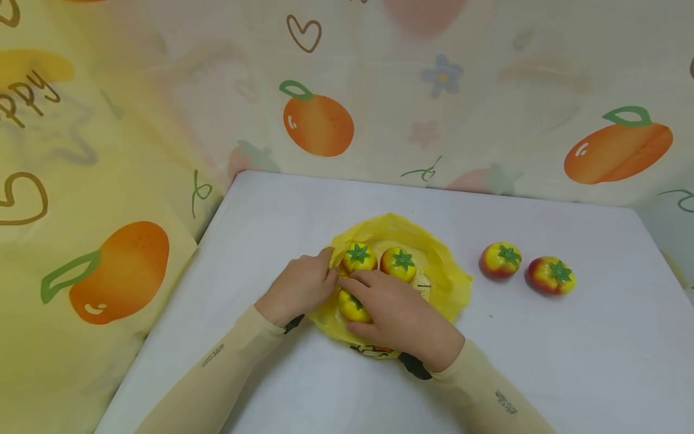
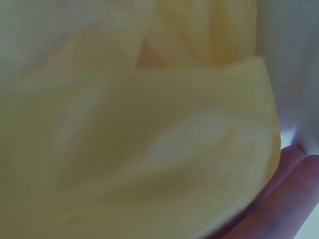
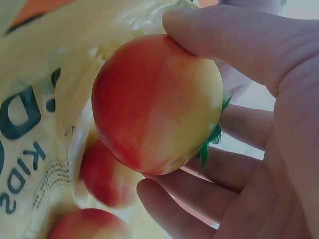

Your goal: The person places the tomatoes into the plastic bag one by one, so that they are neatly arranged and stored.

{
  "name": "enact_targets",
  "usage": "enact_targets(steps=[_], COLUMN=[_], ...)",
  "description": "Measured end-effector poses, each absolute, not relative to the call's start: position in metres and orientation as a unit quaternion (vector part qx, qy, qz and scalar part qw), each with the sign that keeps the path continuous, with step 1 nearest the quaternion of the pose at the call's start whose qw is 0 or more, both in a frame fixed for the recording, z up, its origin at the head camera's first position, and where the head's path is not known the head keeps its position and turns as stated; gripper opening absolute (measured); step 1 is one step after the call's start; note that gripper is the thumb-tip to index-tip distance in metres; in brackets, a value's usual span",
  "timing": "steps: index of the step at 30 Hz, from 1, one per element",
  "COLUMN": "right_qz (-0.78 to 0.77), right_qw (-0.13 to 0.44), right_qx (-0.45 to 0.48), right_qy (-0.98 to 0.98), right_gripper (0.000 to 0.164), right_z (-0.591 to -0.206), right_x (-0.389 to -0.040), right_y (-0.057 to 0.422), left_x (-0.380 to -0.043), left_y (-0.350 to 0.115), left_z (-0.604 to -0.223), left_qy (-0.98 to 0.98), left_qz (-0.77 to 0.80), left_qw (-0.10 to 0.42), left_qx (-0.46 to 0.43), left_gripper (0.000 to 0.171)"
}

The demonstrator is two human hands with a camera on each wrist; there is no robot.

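Observation:
A yellow plastic bag (image 1: 458,289) lies spread open on the table, with printing on its side. Two red-and-yellow toy fruits with green leafy tops, a left one (image 1: 359,258) and a right one (image 1: 398,263), sit in it. My right hand (image 1: 398,313) grips a third such fruit (image 3: 157,104) over the bag, thumb on one side and curled fingers on the other. At the bag's left rim, my left hand (image 1: 303,283) pinches the plastic. The left wrist view shows mostly blurred yellow plastic (image 2: 149,149), with fingers (image 2: 279,209) at its edge.
Two more of these fruits, a nearer one (image 1: 500,260) and one farther right (image 1: 550,275), lie on the white table (image 1: 542,361) to the right of the bag. A fruit-patterned cloth (image 1: 379,120) hangs behind the table and along its left side.

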State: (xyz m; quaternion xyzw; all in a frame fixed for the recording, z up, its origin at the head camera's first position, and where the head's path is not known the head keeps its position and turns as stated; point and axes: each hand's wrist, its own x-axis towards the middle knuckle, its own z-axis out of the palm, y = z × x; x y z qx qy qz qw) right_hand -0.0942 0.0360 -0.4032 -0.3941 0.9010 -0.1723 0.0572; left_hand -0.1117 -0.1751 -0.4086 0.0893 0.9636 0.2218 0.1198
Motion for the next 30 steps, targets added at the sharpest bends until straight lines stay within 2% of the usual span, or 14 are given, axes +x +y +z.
enact_targets(steps=[8, 22, 30], right_qz=[-0.167, -0.145, -0.142], right_qw=[0.063, 0.066, 0.046], right_qx=[-0.397, -0.42, -0.424], right_qy=[0.9, 0.893, 0.893], right_gripper=[0.066, 0.059, 0.056], right_z=[-0.41, -0.419, -0.423], right_x=[-0.094, -0.091, -0.091], right_y=[0.032, 0.023, 0.024], left_x=[-0.116, -0.115, -0.115], left_y=[-0.175, -0.175, -0.175], left_z=[-0.409, -0.41, -0.413], left_qy=[0.965, 0.964, 0.965], left_qz=[0.213, 0.224, 0.223], left_qw=[0.122, 0.124, 0.111], left_qx=[0.088, 0.078, 0.082], left_gripper=[0.052, 0.056, 0.053])
